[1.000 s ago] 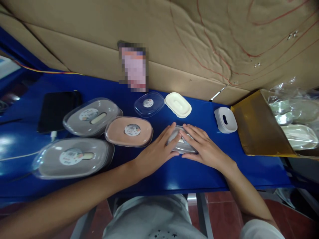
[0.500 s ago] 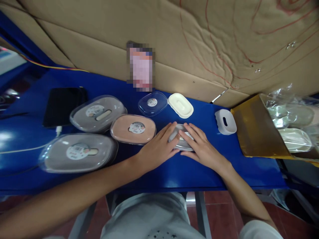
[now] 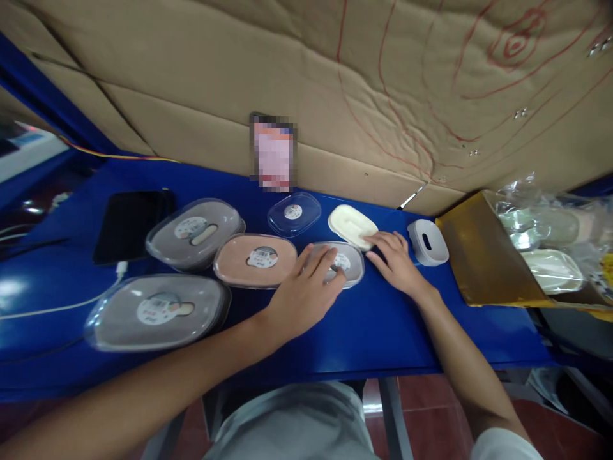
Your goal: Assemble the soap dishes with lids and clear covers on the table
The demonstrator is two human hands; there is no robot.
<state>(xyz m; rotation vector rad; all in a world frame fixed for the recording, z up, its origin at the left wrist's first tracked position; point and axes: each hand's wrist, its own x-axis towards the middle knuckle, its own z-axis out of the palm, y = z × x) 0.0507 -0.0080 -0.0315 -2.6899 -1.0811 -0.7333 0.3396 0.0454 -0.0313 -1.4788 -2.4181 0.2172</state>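
My left hand [image 3: 304, 297] lies with fingers spread over a small grey-white oval container [image 3: 353, 267] with a clear lid and a round label. Its fingers cover the left half of that container, and they are apart. My right hand [image 3: 396, 263] reaches to the right, its fingertips touching the near right edge of a cream oval tray-like piece [image 3: 349, 222]; the thumb is held apart from the fingers. Behind the container lies a loose clear lid [image 3: 301, 223] with a round label. A peach container [image 3: 239, 262] sits just left of my left hand.
Two large grey lidded containers [image 3: 167, 249] [image 3: 115, 319] stand on the left, beside a black tablet [image 3: 127, 227] with a white cable. A white slotted box [image 3: 435, 249] is right of my hand. Further right, a cardboard box [image 3: 479, 255] holds wrapped pieces. A phone [image 3: 274, 156] leans on the cardboard wall.
My right hand has left the small container and moved up to the cream piece, which has shifted slightly nearer. My left hand stays on the container, which has slid a little left.
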